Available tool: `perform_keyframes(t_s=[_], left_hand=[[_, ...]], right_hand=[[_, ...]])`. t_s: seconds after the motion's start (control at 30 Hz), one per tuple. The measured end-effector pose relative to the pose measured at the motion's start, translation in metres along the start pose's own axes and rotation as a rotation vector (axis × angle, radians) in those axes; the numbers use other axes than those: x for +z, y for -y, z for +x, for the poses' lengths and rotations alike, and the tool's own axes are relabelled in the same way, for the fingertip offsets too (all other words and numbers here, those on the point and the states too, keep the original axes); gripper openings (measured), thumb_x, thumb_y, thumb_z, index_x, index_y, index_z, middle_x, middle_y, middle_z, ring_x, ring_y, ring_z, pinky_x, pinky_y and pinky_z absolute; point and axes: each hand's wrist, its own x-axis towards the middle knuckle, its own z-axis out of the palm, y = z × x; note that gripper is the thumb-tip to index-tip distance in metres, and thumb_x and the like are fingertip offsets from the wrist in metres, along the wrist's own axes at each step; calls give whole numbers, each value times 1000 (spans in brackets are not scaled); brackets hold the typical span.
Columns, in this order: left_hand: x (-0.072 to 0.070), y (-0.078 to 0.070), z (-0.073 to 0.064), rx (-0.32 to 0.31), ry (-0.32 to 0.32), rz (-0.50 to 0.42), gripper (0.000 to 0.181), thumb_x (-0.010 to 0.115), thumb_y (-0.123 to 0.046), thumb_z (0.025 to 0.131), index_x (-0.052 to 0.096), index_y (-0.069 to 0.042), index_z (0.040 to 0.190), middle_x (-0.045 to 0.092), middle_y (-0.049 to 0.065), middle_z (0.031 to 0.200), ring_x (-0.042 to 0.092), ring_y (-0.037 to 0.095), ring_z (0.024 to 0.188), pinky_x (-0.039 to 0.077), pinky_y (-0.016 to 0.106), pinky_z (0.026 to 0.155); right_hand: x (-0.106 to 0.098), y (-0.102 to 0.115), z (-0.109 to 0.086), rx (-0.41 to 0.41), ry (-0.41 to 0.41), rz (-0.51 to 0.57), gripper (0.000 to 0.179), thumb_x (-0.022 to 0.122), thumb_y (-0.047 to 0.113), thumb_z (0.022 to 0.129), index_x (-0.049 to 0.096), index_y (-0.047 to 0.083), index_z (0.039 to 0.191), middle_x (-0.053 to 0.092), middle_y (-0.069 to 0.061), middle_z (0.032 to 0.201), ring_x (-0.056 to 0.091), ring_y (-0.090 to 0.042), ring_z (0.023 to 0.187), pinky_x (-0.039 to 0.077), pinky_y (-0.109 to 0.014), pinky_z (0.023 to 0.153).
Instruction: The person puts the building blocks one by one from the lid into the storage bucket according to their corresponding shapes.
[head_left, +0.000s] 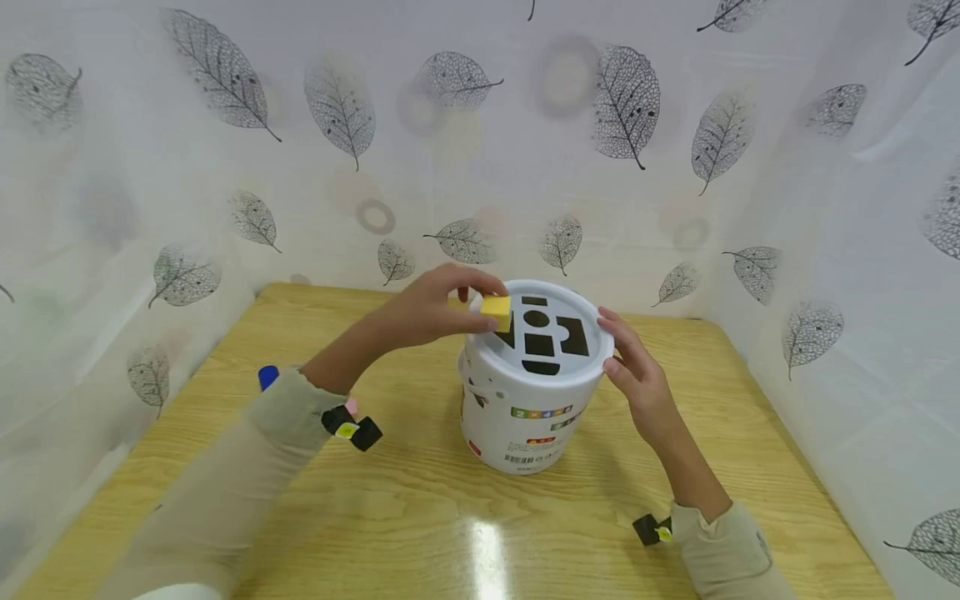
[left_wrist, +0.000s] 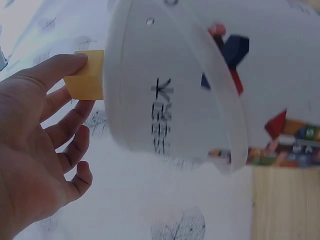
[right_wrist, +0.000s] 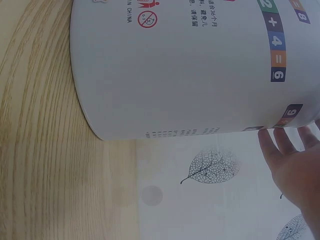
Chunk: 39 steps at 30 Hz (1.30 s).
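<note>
A white plastic bucket [head_left: 495, 408] with printed number sums stands upright on the wooden table. Its white lid [head_left: 510, 354] has several dark cut-out shapes, among them a circle and rectangles. My left hand [head_left: 423, 310] pinches a yellow block [head_left: 496, 311] between thumb and fingertips at the lid's left edge, over a dark opening that it partly hides. In the left wrist view the block [left_wrist: 87, 80] overlaps the lid's edge, and the other fingers hang loosely bent. My right hand [head_left: 641, 383] rests its extended fingers and thumb against the right side of the rim.
On the table [head_left: 405, 525], a blue block [head_left: 267, 377] lies at the left, and a small pink piece [head_left: 351, 406] shows beside the left cuff. A pale curtain with leaf prints [head_left: 480, 167] surrounds the table at the back and sides. The bucket's white handle [left_wrist: 227, 95] hangs down its side.
</note>
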Motion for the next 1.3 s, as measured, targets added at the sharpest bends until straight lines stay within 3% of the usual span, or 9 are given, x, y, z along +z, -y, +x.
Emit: perform_keyframes(t_s=[0.27,0.5,0.7,0.93,1.3], left_hand=[[26,-11,19,-19,58,32,34,76,-31,89,71,-22,120,69,-8,112,49,24,112,43,41,93],[40,-18,26,-85,97,144,35,77,-39,88,70,-28,120,63,-5,113,46,19,104,49,36,81],[44,-19,27,-51,90,210,35,78,-38,88,69,-26,119,69,-10,113,52,16,107,48,36,88],[48,-21,27,-65,93,271,31,76,-40,87,71,-28,116,66,-9,111,51,19,105,48,36,84],[46,-23,26,-52,109,298,30,73,-34,88,72,-23,115,67,-9,107,48,19,101,44,36,83]], right_hand=[[2,2,-1,24,-22,-17,50,47,10,104,41,11,154,27,0,165,30,-21,150,41,-18,107],[2,1,0,24,-8,1,50,47,11,105,40,10,154,26,-1,166,29,-21,150,41,-19,107],[0,-1,1,10,9,21,50,47,11,105,39,9,154,24,-3,167,26,-21,152,40,-18,108],[0,0,0,22,-4,25,50,48,11,104,40,9,154,26,-2,166,27,-21,151,41,-19,107],[2,2,0,4,-7,45,49,45,7,104,40,6,153,26,-5,166,31,-16,148,42,-18,106]])
